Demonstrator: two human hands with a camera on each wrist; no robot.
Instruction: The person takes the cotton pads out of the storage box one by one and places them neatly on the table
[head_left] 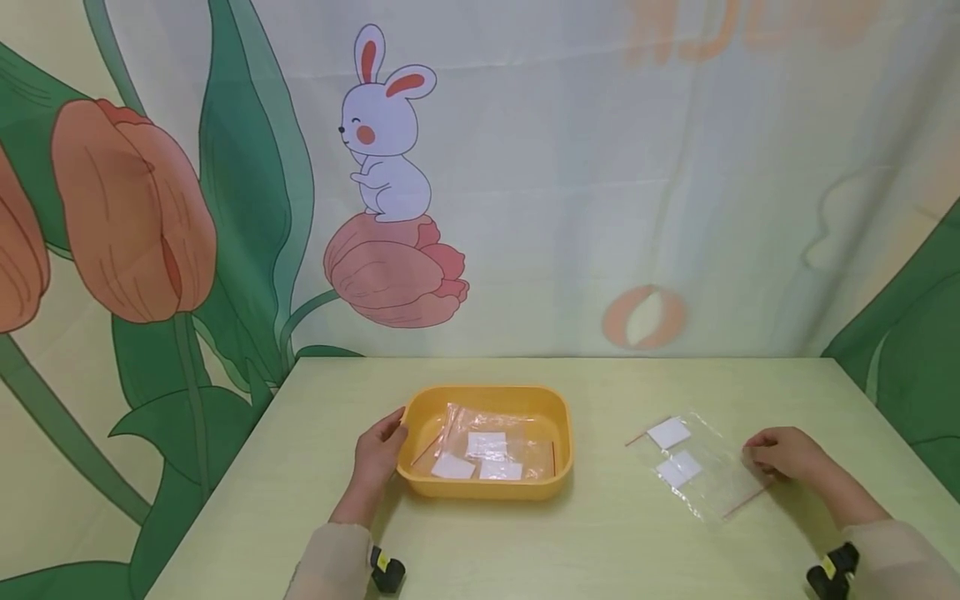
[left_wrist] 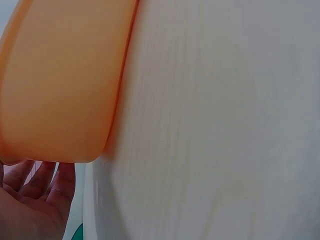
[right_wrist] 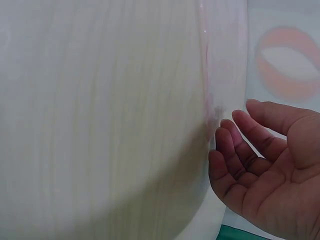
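Note:
A yellow plastic basin (head_left: 486, 490) stands on the table, holding several clear zip bags (head_left: 528, 457) with red seal lines and white labels. My left hand (head_left: 377, 457) grips the basin's left end, thumb at the rim; in the left wrist view its fingers (left_wrist: 61, 187) lie against the outer wall. To the right, clear zip bags (head_left: 716, 477) lie overlapping on the table, showing two white labels (head_left: 678, 469) and red seal lines at opposite ends. At their right edge is my right hand (head_left: 793, 454), its fingers loosely bent, thumb and fingertips apart in the right wrist view.
The pale wood-grain table (head_left: 600, 542) ends at the back against a printed curtain (head_left: 525, 208) with a rabbit and tulips. Each wrist carries a small black camera, such as the left one (head_left: 387, 573).

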